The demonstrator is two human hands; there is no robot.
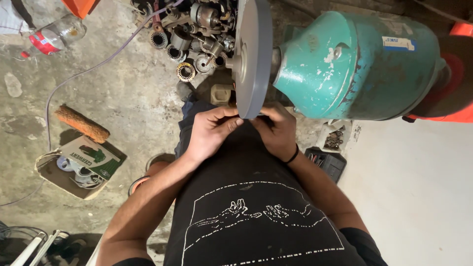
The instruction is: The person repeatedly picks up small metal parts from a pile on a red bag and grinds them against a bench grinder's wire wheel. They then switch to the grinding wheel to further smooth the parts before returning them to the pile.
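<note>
My left hand (pixel 209 130) is curled, its fingertips pinching something small against the near edge of the grey wheel (pixel 252 54), and my right hand (pixel 277 130) closes in from the other side of the rim, fingers bent round the same spot, the two hands almost touching. The piece itself is hidden between my fingers and the wheel, so I cannot tell its shape or material, nor whether it really touches the rim. To do this well, I judge, I should keep both grips firm, press lightly and squarely on the edge, keep my fingertips off the wheel, and brace my forearms against my body. Whether the wheel is turning I cannot make out. The green motor (pixel 354 64) fills the right; its base is cut off from view. Far left, the heap of metal parts (pixel 192 34) on the floor is too cluttered to sort out.
</note>
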